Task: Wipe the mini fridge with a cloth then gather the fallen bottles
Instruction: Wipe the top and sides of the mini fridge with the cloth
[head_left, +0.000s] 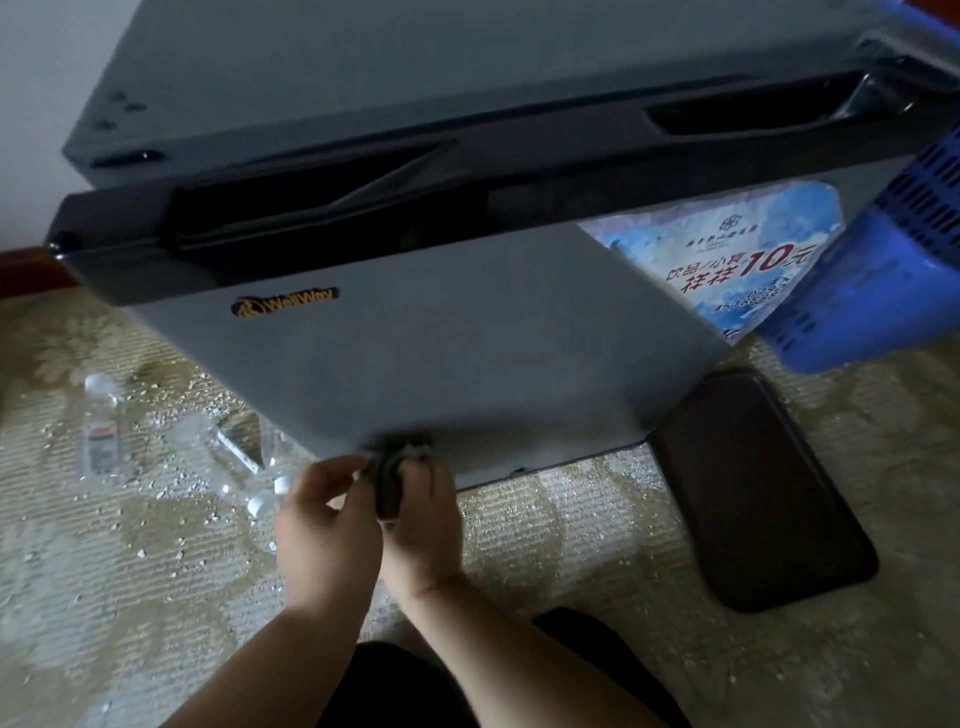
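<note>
**Head view, wiping stage.** I held the cloth (389, 486) bunched between both hands at the bottom edge of the mini fridge (415, 364) door. My left hand (327, 519) pinched its near side with curled fingers, and my right hand (428, 512) was clenched round the other side. This pressed the wad against the lowest strip of the door, where I judged grime would collect. Two hands let me fold the cloth tight and bear on a narrow edge close to the carpet (571, 545).

The cloth was dark and crumpled into a thick roll, its top touching the door. How much of it lay hidden under my fingers could not be told.

The fridge was grey with a black band along the top, a gold badge (284, 306) at upper left and a blue-and-white poster (727, 260) at upper right. It stood on the carpet, with a blue basket (857, 291) just beside it and a dark mat (763, 488) near its right corner.

The bottles (101, 431), clear plastic, lay on their sides on the carpet left of the door, among pale crumbs (171, 415). Neither hand touched them, and I judged gathering them to be the step to come.
</note>
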